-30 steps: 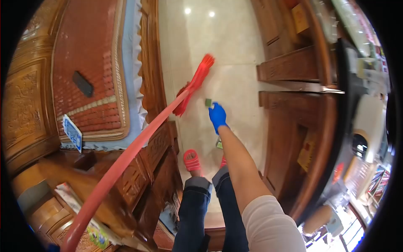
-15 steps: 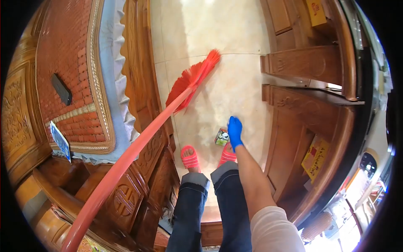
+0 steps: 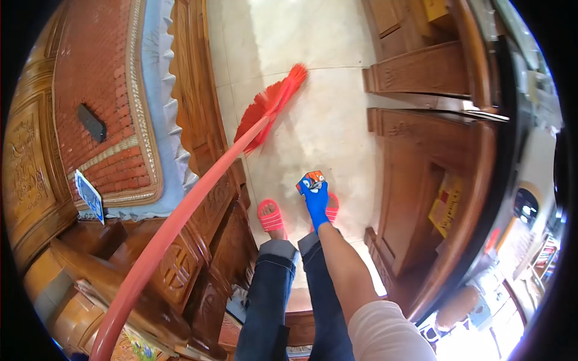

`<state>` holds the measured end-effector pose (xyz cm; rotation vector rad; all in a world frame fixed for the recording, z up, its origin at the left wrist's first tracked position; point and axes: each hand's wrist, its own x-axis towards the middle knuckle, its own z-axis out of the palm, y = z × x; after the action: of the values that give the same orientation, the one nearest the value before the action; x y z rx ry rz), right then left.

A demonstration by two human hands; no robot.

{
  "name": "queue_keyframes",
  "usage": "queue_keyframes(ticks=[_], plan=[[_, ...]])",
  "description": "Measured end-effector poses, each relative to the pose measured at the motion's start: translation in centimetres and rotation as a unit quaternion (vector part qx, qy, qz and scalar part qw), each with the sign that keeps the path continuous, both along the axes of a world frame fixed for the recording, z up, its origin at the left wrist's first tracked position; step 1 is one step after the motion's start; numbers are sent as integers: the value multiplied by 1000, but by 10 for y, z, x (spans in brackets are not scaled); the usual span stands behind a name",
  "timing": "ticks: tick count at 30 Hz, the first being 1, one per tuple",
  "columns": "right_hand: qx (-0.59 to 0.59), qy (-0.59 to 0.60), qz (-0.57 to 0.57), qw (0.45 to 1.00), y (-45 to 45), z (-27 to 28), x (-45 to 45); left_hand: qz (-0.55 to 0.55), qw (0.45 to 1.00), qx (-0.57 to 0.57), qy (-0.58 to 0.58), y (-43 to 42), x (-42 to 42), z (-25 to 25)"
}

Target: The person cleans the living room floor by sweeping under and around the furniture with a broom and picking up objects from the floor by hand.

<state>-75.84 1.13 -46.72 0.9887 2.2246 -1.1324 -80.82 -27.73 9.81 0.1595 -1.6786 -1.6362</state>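
The gloved right hand (image 3: 316,202) grips a patterned cube (image 3: 312,178) to the right of the broom (image 3: 183,212), nearer the person (image 3: 264,301) than its bristles (image 3: 269,108). The left hand is outside the frame, so its grip is unclear.

Cube (image 3: 312,180) in right grip (image 3: 316,201); from it, broom head (image 3: 268,108) on floor (image 3: 337,120) at eleven o'clock, seat mat (image 3: 111,78) at ten, cabinet (image 3: 409,186) at three, slippers (image 3: 270,218) at five and eight.

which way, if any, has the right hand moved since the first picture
Yes: the right hand, now gripping a small box, has come back away from the floor seam, toward the pink slippers.
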Motion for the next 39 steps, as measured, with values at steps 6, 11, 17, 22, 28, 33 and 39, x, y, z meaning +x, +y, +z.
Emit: queue_keyframes(ticks=[6,11,17,22,28,33,39], plan=[[-592,-121,-409,683,54,199,-13,109,985,-87,-104,-6,25,-2],[-768,-69,-253,584,104,349,15,46,993,-27,-106,24,11,20],[-626,115,-112,764,185,636,17,38,987,-9,-155,10,0,14],[-448,293,-191,823,332,736,58,48,978,-109,-169,71,-15,72],[-84,204,-255,941,541,652,59,79,946,-243,-198,121,-17,83],[413,69,-30,908,603,579,26,35,918,-342,-199,180,-37,56],[367,86,-89,922,691,455,13,9,869,-452,-203,214,-70,16]])
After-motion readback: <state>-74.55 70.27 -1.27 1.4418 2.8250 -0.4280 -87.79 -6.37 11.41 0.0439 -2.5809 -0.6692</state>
